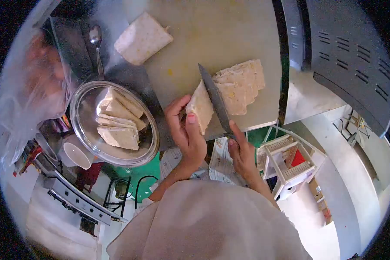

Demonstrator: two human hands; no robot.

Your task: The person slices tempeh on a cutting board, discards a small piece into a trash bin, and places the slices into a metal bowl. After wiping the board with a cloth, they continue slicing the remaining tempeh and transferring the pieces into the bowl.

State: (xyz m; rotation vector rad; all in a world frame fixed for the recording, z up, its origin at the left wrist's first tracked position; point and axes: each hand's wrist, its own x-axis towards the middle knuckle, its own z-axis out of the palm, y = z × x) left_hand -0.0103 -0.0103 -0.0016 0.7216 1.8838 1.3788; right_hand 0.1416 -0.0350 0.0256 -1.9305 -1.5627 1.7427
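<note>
The head camera looks straight down at a cutting board (229, 30). The left hand (184, 130) is at the near edge of the board. Its fingers and thumb pinch a pale slice (200, 106) and hold it up on its edge. The thumb presses on the near side of the slice.

The right hand (242, 149) is just beside the left hand, a little lower in the picture. It is closed around the handle of a knife (214, 97). One finger lies straight along the top of the handle. The dark blade points away from the person. It stands between the slice and a stack of slices (242, 84) and touches both. The stack lies on the board to the right of the blade, with the pieces leaning on each other.

A whole pale block (143, 38) lies at the far left corner of the board, well apart from the hands.

Left of the board sits a glass bowl (80, 130). More cut pieces (117, 121) are piled inside it. A spoon (96, 43) lies behind the bowl on a dark tray. A white cup (76, 155) stands just beside the bowl, on the near side. A clear plastic bag (30, 86) is at the far left.

Below the bowl is a stove (73, 197). To the right of the hands, down low, stands a small white rack (286, 162). A gray box with slots (346, 56) fills the top right.
</note>
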